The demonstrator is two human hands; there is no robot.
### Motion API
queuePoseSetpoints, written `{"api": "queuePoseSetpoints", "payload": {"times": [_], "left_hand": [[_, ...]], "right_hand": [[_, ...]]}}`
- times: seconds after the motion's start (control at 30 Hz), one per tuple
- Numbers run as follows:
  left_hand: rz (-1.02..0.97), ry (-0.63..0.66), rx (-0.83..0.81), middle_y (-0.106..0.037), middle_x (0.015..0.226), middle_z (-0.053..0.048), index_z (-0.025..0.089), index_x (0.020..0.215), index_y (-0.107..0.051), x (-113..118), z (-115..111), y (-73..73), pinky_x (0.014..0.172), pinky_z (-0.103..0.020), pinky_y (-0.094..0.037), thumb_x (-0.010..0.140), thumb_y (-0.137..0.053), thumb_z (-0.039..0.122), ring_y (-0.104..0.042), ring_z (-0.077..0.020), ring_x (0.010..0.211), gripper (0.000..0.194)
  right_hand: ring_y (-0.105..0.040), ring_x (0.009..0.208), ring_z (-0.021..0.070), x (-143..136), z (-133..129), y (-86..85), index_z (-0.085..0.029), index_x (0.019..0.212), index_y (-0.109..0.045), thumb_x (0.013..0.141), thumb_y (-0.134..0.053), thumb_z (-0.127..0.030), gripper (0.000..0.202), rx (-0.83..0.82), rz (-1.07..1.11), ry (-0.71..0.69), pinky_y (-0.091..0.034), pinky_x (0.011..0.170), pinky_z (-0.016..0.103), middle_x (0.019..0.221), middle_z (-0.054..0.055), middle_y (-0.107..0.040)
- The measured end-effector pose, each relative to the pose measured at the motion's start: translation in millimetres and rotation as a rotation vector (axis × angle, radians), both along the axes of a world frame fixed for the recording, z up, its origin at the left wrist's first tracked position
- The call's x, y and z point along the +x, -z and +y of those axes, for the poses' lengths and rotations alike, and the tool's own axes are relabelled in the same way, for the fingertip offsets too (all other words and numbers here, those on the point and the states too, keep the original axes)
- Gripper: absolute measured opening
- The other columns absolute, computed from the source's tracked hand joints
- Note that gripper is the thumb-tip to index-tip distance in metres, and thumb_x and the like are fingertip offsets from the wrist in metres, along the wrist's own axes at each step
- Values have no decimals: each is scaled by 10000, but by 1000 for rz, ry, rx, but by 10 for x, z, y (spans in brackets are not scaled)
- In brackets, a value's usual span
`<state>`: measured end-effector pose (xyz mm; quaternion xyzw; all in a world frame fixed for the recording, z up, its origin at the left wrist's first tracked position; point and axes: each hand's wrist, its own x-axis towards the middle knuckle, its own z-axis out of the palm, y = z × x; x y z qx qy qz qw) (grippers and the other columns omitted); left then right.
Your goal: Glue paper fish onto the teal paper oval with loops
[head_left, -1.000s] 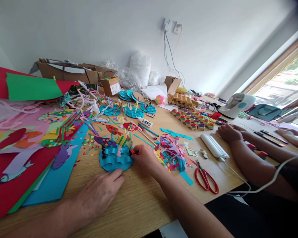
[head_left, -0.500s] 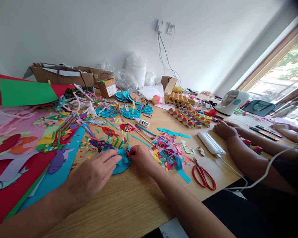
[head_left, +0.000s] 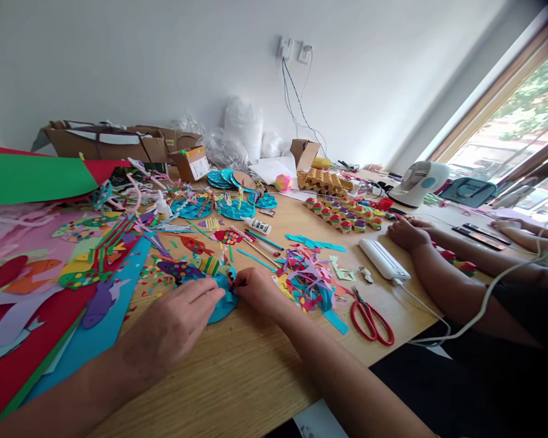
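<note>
A blue paper disc (head_left: 223,311) with wavy blue strips lies on the wooden table in front of me. My left hand (head_left: 176,316) grips its left side, fingers pressed together on top and the thumb hidden. At the right edge of the disc, my right hand (head_left: 256,289) is closed in a pinch; what lies between its fingertips is hidden. A small dark and red piece (head_left: 231,277) stands just above those fingertips. Paper fish adjoin the disc's far side: a purple dotted fish (head_left: 176,269) and a yellow-green striped fish (head_left: 209,265).
Red-handled scissors (head_left: 372,319), paper scraps (head_left: 308,277) and a white power strip (head_left: 383,260) lie to the right. A glue bottle (head_left: 257,225) and finished-looking blue discs (head_left: 237,208) are behind. Coloured sheets (head_left: 84,340) cover the left. Another person's hand (head_left: 408,234) rests at right.
The view has shifted slightly. My right fingertips have moved a little lower along the disc's edge, leaving the dark and red piece in sight above them. My left hand stays on the disc.
</note>
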<state>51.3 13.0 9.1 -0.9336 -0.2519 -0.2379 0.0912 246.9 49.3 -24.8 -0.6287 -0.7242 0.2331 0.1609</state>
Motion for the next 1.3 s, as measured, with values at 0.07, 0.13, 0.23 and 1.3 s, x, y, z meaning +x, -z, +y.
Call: {"api": "queuePoseSetpoints", "payload": {"times": [0.07, 0.13, 0.23, 1.3], "left_hand": [[-5, -20, -14, -631, 1067, -97, 121, 1086, -576, -3, 22, 7, 873, -305, -488, 868, -315, 72, -583, -186, 996, 344], [47, -16, -70, -642, 1043, -89, 134, 1048, -598, 20, 17, 46, 849, -299, -501, 854, -311, 55, -594, -185, 979, 355], [137, -22, -182, -640, 1055, -99, 138, 1026, -608, 81, -11, 120, 817, -318, -518, 828, -318, 42, -601, -201, 971, 364], [125, -84, -503, -609, 1108, -52, 222, 1052, -588, 116, -175, 404, 862, -301, -475, 845, -363, 110, -586, -187, 998, 326]], "right_hand": [[-569, 654, 116, 2, -1, -4, -206, 735, -705, 656, -586, -159, 150, -10, 7, 2, -351, 566, 195, 710, -12, -685], [-569, 647, 115, 3, -2, -8, -205, 736, -705, 662, -590, -165, 142, -12, 11, 5, -355, 568, 194, 708, -12, -685], [-573, 643, 114, 6, -10, -15, -204, 750, -704, 669, -598, -173, 136, -16, 15, 14, -365, 572, 193, 723, -11, -689], [-536, 670, 135, -75, -56, -102, -203, 746, -673, 744, -573, -274, 123, 33, -211, 9, -260, 530, 233, 741, 22, -664]]}}
